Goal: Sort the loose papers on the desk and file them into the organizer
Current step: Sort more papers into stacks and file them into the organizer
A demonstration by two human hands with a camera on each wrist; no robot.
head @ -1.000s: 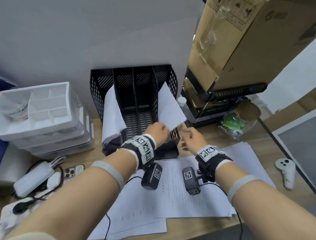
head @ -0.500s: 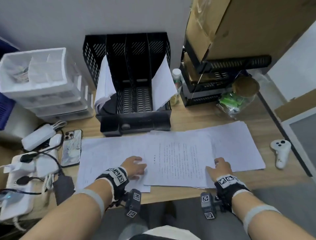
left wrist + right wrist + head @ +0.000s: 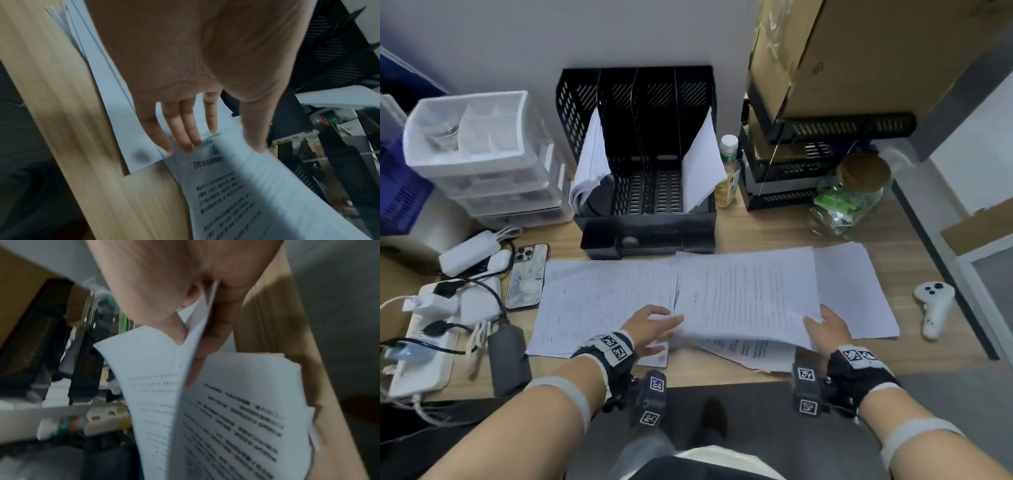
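Observation:
The black mesh organizer [image 3: 647, 226] stands at the back of the desk, with papers in its leftmost slot [image 3: 590, 161] and a sheet in its rightmost slot [image 3: 703, 164]; the two middle slots look empty. Loose white papers [image 3: 592, 301] cover the desk in front of it. A printed sheet [image 3: 746, 298] [image 3: 156, 386] is raised off the middle pile. My right hand [image 3: 813, 320] [image 3: 185, 344] pinches its near right corner. My left hand [image 3: 667, 334] [image 3: 222, 142] holds its left edge, thumb on top, straight fingers beneath on the lower papers [image 3: 226, 203].
A phone [image 3: 527, 274], chargers and a power strip [image 3: 421, 342] lie on the left by white drawers [image 3: 482, 154]. A bottle [image 3: 727, 171], black trays under a cardboard box [image 3: 859, 51] and a jar [image 3: 856, 192] stand on the right. A white controller [image 3: 933, 308] lies near the desk's right edge.
Both hands left the organizer's right slot, where a sheet now stands, came back to the desk's near edge, and have lifted the top printed sheet off the middle pile.

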